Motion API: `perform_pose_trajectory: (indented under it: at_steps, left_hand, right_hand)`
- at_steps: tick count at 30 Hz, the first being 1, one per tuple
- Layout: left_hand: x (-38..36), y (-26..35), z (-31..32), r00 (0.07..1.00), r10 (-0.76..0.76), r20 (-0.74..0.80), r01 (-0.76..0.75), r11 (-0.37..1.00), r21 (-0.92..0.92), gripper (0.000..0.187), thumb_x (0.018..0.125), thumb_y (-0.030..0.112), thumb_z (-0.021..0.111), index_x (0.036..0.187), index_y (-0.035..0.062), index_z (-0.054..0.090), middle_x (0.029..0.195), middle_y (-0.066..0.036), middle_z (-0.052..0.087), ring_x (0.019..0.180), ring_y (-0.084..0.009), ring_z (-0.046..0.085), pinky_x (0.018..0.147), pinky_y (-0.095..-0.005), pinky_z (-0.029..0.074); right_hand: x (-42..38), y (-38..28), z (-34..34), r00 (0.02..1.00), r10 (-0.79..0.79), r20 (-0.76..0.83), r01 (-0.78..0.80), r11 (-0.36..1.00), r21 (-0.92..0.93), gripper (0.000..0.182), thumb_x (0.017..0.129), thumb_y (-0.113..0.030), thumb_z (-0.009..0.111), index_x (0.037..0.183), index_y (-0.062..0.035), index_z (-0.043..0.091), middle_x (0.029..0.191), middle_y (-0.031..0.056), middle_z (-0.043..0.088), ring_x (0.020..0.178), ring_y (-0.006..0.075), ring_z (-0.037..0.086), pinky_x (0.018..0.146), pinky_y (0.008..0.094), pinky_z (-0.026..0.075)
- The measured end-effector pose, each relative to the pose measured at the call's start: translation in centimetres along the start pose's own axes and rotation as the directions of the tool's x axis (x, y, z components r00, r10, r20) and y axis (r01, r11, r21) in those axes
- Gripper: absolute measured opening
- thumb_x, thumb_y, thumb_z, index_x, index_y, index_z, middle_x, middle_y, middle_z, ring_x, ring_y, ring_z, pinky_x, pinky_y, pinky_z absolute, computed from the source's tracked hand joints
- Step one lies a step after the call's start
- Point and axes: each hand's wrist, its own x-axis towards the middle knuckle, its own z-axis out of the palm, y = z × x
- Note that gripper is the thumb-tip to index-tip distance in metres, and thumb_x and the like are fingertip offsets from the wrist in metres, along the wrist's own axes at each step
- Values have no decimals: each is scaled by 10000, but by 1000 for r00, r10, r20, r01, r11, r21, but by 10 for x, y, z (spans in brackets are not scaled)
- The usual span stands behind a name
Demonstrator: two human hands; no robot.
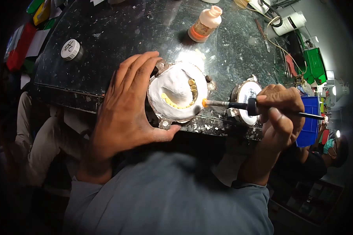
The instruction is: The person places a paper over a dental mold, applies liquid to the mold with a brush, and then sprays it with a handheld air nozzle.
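Note:
A round metal flask half (164, 124) filled with white plaster (176, 86) lies on the dark table, with a curved row of yellowish teeth (193, 88) set in the plaster. My left hand (131, 105) is wrapped round its left side, fingers at the top and thumb at the bottom edge. My right hand (282, 111) grips a black-handled brush (237, 105). The brush's orange-tinted tip is at the right edge of the plaster; whether it touches cannot be told. Behind the brush, partly hidden by it and my right hand, stands a second flask half (246, 92) with a white inside.
An open pinkish bottle (206, 24) with orange liquid stands at the back of the table (117, 31). A marked white lid (70, 49) lies at the left. Green (315, 65) and blue bins (308, 117) are at the right, near a masked person (315, 162). Another person's legs (47, 152) show at the left.

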Motion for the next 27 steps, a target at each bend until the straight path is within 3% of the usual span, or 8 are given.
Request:
perform_pose_trajectory:
  at_steps: [3,5,11,15,19,22,25,27]
  left_hand:
    - [0,1,-1,1000,-12,19,12,1000,4,1063,551,311,891,1440,-7,402,1458,-181,460,1381,-367,401,1156,-478,357]
    - [0,2,-1,1000,-19,22,19,1000,12,1070,548,311,889,1444,-8,399,1455,-179,461,1383,-368,401,1158,-478,356]
    - [-1,5,-1,999,-42,-2,42,999,0,1097,479,250,895,1437,-5,427,1455,-168,479,1365,-373,429,1151,-473,354]
    - [-1,4,-2,999,-48,8,48,999,6,1103,486,280,903,1440,-3,428,1459,-167,479,1371,-376,426,1151,-473,355]
    - [0,2,-1,999,-35,9,35,999,-4,1112,486,291,903,1446,-3,424,1457,-171,481,1369,-377,428,1150,-474,356]
    - [0,1,-1,1000,-18,-4,18,1000,3,1115,491,300,909,1448,-1,423,1455,-173,483,1363,-378,432,1149,-478,357]
    - [0,0,-4,999,-25,31,24,1000,18,1156,503,309,912,1487,-4,390,1486,-185,460,1394,-382,408,1163,-479,342]
    - [1,0,-7,1000,5,23,-4,997,-78,1207,519,305,912,1536,-6,340,1526,-193,432,1435,-377,373,1182,-473,316]
  right_hand:
    - [2,4,5,995,-22,101,22,1000,-2,279,655,-46,606,875,111,674,785,170,681,638,166,556,612,298,444]
    - [6,6,17,986,-60,154,82,986,-143,254,659,19,596,885,88,686,790,160,711,628,180,620,606,304,473]
    - [17,20,39,942,-255,216,279,956,-87,203,716,52,618,901,95,688,783,152,712,649,204,686,595,287,541]
    - [21,13,35,981,-103,164,91,993,77,210,735,87,561,910,115,674,817,164,712,731,202,705,666,281,544]
    - [22,9,41,997,-34,63,40,996,-85,233,709,65,542,896,109,675,789,147,696,702,173,648,665,274,521]
    - [27,9,24,980,-93,177,98,995,-18,219,731,41,550,898,107,676,792,136,690,713,171,650,663,267,509]
    - [23,5,34,997,-4,77,8,998,-57,231,707,53,539,886,116,672,776,139,676,720,184,652,660,289,501]
    - [23,14,27,987,-117,109,119,993,-13,230,713,8,556,881,112,674,766,139,672,674,175,617,626,284,475]
